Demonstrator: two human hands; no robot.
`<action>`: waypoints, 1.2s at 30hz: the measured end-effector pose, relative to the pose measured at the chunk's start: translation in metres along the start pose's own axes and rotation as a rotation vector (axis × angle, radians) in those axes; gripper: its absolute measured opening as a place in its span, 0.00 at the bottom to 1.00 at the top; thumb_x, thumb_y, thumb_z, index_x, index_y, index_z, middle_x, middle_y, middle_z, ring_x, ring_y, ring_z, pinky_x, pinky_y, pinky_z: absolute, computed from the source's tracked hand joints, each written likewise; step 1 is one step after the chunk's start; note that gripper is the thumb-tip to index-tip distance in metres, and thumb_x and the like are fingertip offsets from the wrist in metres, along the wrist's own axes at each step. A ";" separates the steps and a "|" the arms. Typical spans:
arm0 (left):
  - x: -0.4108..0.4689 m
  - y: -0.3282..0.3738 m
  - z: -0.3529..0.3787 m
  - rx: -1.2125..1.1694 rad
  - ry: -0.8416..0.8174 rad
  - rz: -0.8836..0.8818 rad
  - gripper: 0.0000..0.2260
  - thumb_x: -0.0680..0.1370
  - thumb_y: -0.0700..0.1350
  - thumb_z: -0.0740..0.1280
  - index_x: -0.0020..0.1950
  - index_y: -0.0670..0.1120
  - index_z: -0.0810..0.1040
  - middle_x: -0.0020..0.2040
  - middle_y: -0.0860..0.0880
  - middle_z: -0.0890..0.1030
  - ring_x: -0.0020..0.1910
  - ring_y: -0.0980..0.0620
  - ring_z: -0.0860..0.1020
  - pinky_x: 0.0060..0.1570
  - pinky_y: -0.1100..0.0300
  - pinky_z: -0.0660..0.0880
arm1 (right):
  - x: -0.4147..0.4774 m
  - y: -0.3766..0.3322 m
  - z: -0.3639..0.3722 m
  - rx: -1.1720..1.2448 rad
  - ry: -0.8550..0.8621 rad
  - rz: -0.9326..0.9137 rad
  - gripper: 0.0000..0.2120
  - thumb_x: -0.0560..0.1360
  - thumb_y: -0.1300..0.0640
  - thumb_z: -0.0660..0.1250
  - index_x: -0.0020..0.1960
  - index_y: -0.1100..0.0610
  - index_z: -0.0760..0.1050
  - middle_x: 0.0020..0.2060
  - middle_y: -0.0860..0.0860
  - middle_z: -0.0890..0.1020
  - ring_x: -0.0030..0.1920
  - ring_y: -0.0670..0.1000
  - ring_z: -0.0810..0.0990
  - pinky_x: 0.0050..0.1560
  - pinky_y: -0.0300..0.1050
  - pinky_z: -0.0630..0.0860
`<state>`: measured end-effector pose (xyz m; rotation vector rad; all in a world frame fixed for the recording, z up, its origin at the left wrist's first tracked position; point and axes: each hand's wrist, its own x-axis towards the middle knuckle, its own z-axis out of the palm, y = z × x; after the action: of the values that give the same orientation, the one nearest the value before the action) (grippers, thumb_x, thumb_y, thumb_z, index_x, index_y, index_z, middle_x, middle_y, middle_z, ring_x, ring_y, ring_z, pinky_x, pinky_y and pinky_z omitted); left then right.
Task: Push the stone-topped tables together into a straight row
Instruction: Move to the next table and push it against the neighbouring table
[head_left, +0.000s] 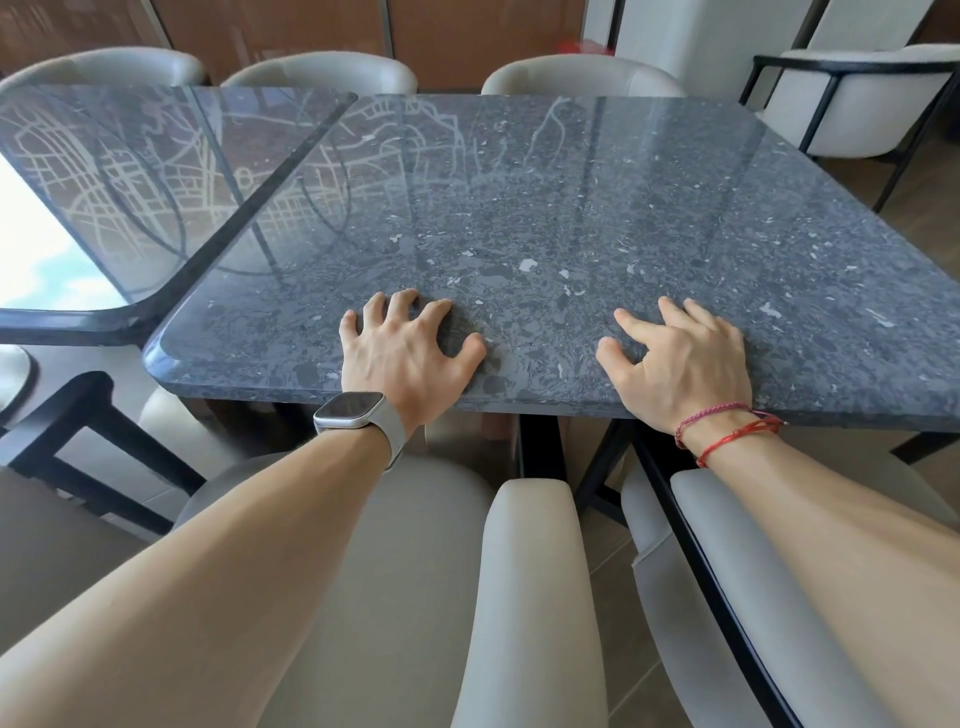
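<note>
Both splayed open, left hand (410, 358), right hand (685, 364), fingertips (407, 298) pressing stone-topped table (571, 208) near its edge.

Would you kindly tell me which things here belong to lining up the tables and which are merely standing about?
Part of the job: near stone-topped table; neighbouring stone-topped table on its left; left hand and right hand, both pressing on the near top.
Standing about: cream chairs beyond the tables; armchair at the right; chairs below the arms; watch; red bracelets.
</note>
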<state>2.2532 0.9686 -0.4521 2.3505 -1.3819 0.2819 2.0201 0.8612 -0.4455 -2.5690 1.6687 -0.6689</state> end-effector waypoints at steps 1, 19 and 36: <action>0.000 0.000 0.000 0.000 0.001 0.001 0.28 0.74 0.69 0.54 0.67 0.58 0.77 0.70 0.51 0.75 0.72 0.44 0.67 0.74 0.40 0.58 | 0.000 0.000 0.000 -0.002 0.000 -0.001 0.28 0.72 0.36 0.55 0.66 0.45 0.80 0.69 0.61 0.76 0.72 0.62 0.68 0.72 0.61 0.60; 0.009 -0.001 0.005 0.008 -0.001 -0.001 0.29 0.74 0.70 0.54 0.68 0.59 0.77 0.71 0.51 0.74 0.73 0.44 0.67 0.74 0.40 0.57 | 0.009 -0.001 0.006 0.013 0.011 -0.007 0.28 0.72 0.36 0.56 0.65 0.45 0.80 0.69 0.61 0.76 0.72 0.63 0.69 0.72 0.61 0.61; 0.008 0.000 0.001 0.010 -0.007 -0.005 0.29 0.74 0.69 0.54 0.68 0.58 0.77 0.71 0.51 0.74 0.73 0.44 0.66 0.74 0.42 0.57 | 0.007 -0.001 0.005 0.016 -0.008 0.022 0.27 0.73 0.36 0.56 0.66 0.44 0.79 0.71 0.59 0.75 0.74 0.61 0.67 0.74 0.63 0.59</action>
<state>2.2570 0.9617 -0.4503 2.3652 -1.3805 0.2801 2.0251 0.8540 -0.4478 -2.5348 1.6803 -0.6676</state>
